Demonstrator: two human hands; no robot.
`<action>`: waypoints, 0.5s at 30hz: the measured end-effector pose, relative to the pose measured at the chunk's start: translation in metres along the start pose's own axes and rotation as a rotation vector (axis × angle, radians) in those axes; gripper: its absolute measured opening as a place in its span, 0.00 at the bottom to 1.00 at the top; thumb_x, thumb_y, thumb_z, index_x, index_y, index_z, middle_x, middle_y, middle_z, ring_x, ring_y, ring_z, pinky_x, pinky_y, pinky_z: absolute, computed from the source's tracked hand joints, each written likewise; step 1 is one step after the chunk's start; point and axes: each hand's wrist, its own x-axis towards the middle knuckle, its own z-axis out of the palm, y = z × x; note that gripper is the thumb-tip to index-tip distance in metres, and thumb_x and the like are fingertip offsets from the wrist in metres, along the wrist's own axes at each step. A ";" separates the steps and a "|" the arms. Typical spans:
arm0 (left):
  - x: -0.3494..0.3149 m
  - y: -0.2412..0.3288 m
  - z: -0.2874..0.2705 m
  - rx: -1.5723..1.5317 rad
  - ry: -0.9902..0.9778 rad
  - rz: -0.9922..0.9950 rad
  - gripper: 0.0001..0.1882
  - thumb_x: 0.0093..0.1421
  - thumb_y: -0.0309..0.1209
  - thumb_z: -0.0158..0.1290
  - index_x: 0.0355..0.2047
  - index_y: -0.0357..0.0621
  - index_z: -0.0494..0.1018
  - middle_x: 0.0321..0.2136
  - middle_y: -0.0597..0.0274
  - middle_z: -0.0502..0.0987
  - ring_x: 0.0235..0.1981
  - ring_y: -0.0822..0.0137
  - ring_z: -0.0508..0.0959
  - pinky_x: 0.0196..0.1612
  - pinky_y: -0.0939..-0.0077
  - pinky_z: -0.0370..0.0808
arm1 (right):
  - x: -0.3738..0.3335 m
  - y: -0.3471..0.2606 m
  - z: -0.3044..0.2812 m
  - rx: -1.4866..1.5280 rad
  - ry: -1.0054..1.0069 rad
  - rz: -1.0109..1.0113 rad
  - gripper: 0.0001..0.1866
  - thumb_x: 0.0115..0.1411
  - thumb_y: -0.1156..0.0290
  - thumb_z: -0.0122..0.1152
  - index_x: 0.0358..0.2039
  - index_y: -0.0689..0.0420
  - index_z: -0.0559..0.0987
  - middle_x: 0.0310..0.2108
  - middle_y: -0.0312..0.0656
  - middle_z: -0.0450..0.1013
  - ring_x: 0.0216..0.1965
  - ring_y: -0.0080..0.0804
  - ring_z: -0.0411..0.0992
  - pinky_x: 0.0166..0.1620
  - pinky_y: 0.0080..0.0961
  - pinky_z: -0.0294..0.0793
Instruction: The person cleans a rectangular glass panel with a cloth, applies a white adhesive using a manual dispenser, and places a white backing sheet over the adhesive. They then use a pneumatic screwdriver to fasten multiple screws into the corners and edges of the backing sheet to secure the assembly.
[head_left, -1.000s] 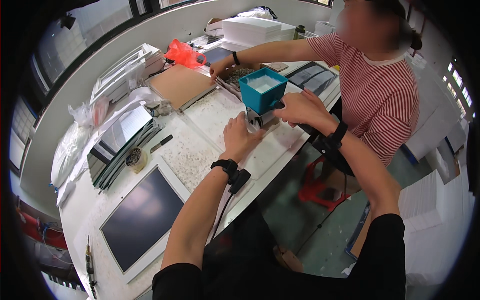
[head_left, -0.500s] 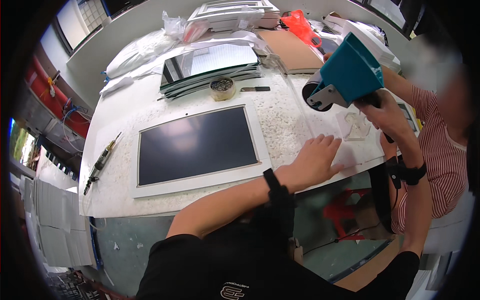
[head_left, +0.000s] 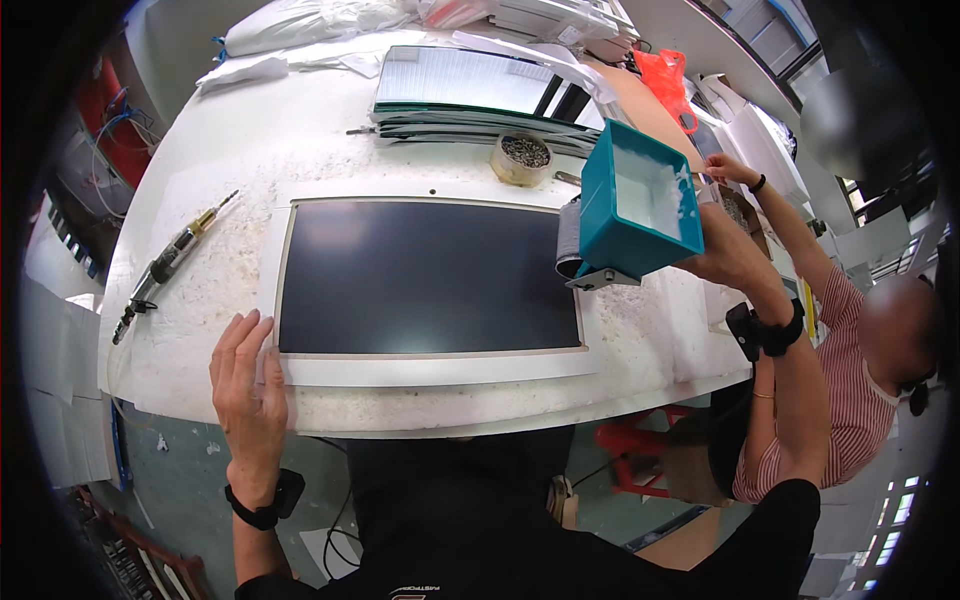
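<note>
A white frame (head_left: 420,369) with a dark screen panel (head_left: 430,280) set in it lies flat on the white table in front of me. My left hand (head_left: 248,375) is at its lower left corner, fingers stretched out and holding nothing. In my right hand (head_left: 730,252) is a glue roller (head_left: 640,200) with a teal, box-shaped hopper. Its handle is mostly hidden behind the hopper. White residue coats the hopper's inside. The grey roller and metal bracket hang over the frame's right edge; whether the roller touches it I cannot tell.
An electric screwdriver (head_left: 170,268) lies left of the frame. Behind stand a round tub (head_left: 522,160) of small screws and a stack of glass sheets (head_left: 470,85). A red plastic bag (head_left: 665,85) is farther back. A co-worker in a striped shirt (head_left: 850,420) sits at the right.
My left hand has gone from the table's right side to the frame's left edge. My right hand has brought the glue roller leftward to the frame, tilting its hopper opening toward me.
</note>
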 end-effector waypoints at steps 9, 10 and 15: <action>0.002 -0.013 0.012 0.013 -0.083 -0.093 0.20 0.63 0.21 0.55 0.55 0.38 0.76 0.59 0.45 0.75 0.61 0.48 0.73 0.64 0.56 0.68 | 0.033 -0.010 0.001 -0.056 -0.041 -0.057 0.18 0.56 0.65 0.74 0.30 0.69 0.78 0.24 0.55 0.75 0.24 0.47 0.70 0.35 0.35 0.74; 0.002 -0.014 0.013 0.027 -0.086 -0.091 0.20 0.63 0.22 0.55 0.56 0.38 0.76 0.59 0.45 0.75 0.61 0.48 0.73 0.64 0.56 0.68 | 0.037 -0.010 0.003 -0.073 -0.043 -0.064 0.18 0.55 0.65 0.74 0.30 0.69 0.78 0.24 0.56 0.75 0.23 0.48 0.70 0.35 0.36 0.74; 0.004 -0.018 0.014 0.035 -0.084 -0.045 0.20 0.62 0.21 0.54 0.56 0.37 0.76 0.59 0.47 0.75 0.61 0.48 0.74 0.65 0.55 0.68 | 0.045 -0.006 0.008 -0.118 -0.095 -0.008 0.19 0.55 0.64 0.75 0.29 0.69 0.79 0.23 0.56 0.74 0.24 0.50 0.71 0.34 0.37 0.73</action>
